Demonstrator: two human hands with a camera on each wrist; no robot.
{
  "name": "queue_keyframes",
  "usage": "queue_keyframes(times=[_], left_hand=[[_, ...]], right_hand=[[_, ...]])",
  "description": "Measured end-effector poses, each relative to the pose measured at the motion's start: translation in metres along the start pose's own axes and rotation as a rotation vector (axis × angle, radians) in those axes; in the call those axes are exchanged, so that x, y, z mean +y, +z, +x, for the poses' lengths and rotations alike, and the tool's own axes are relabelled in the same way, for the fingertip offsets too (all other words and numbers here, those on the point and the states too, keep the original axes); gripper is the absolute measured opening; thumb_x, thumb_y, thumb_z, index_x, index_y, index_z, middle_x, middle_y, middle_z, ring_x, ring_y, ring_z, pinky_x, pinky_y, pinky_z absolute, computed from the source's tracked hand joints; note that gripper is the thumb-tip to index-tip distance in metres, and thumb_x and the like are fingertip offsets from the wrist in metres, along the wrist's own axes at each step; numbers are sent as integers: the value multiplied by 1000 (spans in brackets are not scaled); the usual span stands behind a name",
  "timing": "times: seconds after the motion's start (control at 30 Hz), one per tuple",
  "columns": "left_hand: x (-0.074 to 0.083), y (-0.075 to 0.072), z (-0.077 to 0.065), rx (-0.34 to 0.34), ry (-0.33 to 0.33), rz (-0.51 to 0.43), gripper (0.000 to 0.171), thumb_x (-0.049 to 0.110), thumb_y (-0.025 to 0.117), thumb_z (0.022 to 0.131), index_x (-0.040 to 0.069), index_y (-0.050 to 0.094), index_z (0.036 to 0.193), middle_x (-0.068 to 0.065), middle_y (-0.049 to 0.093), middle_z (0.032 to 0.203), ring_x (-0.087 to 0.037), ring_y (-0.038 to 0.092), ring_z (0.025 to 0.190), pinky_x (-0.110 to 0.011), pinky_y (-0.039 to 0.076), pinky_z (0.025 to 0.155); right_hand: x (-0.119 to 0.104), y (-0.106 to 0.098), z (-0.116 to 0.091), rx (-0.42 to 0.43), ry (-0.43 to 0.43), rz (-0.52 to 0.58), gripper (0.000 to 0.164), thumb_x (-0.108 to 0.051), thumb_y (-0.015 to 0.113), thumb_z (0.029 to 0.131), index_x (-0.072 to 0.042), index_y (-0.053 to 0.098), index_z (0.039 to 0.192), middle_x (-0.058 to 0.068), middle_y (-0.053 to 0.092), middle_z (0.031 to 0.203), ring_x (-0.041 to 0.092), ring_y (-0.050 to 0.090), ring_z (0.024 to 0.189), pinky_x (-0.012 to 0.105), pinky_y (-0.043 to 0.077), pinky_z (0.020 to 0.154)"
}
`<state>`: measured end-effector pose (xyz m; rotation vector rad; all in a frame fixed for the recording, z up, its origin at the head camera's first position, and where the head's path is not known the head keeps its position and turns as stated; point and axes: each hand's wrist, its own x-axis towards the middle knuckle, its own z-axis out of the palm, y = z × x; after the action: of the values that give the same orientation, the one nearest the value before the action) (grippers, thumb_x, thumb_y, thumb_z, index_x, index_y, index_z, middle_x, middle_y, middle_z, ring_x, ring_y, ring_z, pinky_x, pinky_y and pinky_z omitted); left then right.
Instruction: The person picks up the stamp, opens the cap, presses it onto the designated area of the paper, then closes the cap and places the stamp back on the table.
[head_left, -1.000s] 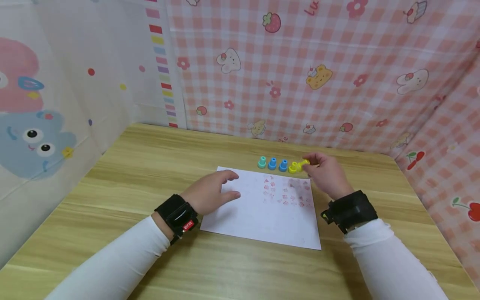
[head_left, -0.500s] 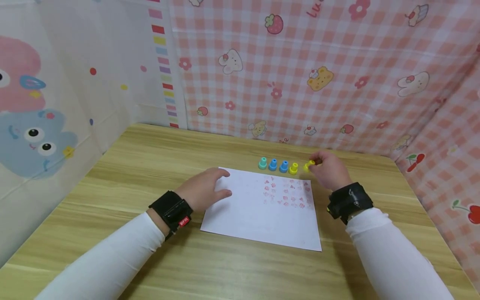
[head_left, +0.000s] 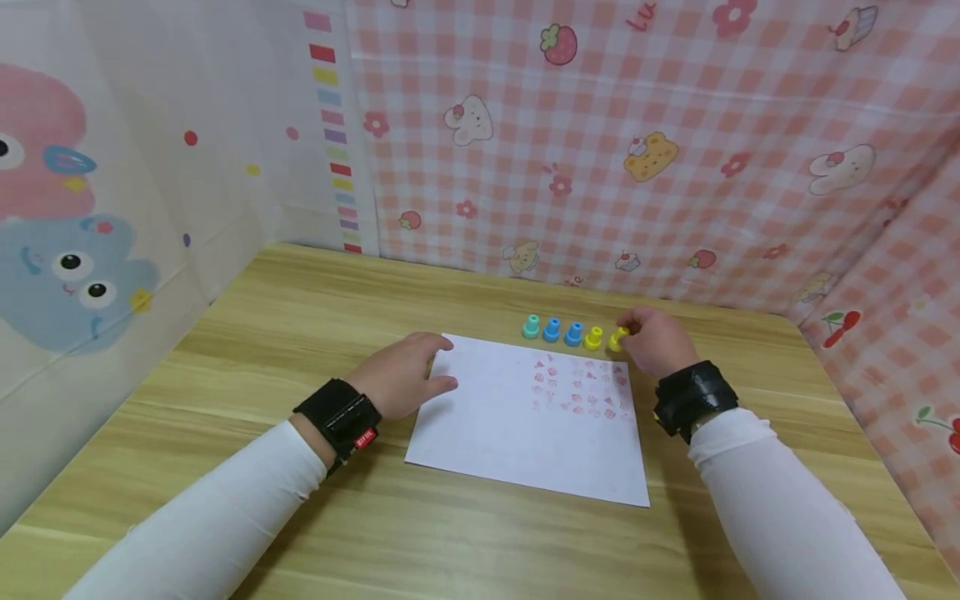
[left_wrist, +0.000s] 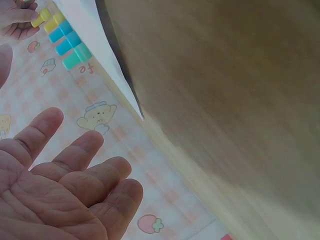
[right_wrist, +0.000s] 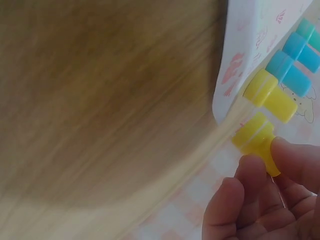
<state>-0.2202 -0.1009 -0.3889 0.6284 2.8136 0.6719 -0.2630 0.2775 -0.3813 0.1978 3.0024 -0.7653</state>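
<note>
My right hand (head_left: 657, 342) pinches the narrow handle of a yellow stamp (right_wrist: 252, 135) between thumb and fingers. It stands at the right end of a row, a small gap from another yellow stamp (head_left: 592, 338). Farther left in the row come two blue stamps (head_left: 573, 335) and a mint-green stamp (head_left: 531, 327). Just in front of the row lies a white sheet of paper (head_left: 517, 442) with rows of small red prints on its upper right. My left hand (head_left: 397, 375) hovers by the sheet's upper left edge, fingers apart and holding nothing.
Everything lies on a wood-grain table (head_left: 360, 525). A pink checked cloth (head_left: 510, 167) with cartoon figures hangs behind it, and a white cloth (head_left: 225, 83) hangs at the left. Both wrists wear black straps.
The right hand has brought the yellow stamp from a tilted position against its neighbour to the right and stood it at the row's end. My left hand has drawn back slightly left.
</note>
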Motion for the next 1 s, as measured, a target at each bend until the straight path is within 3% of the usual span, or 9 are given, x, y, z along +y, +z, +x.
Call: queue_keyframes(times=[0.3,1.0], left_hand=[[0,2,-2,-4,-5,-9,61,42,68,103,9,52,152,-13,50,160,-30,46,151,-51,37,125],[5,2,-6,-27,10,-19,61,42,67,103,9,51,152,-13,50,160,-30,46,151,-50,37,125]], right_hand=[[2,1,-1,-15,-26,-26,27,-9,63,104,-3,66,130,21,65,123,37,58,108,51,54,95],[5,2,-5,-52,-1,2,28,-5,61,104,-2,65,131,22,63,128,38,58,111,51,55,99]])
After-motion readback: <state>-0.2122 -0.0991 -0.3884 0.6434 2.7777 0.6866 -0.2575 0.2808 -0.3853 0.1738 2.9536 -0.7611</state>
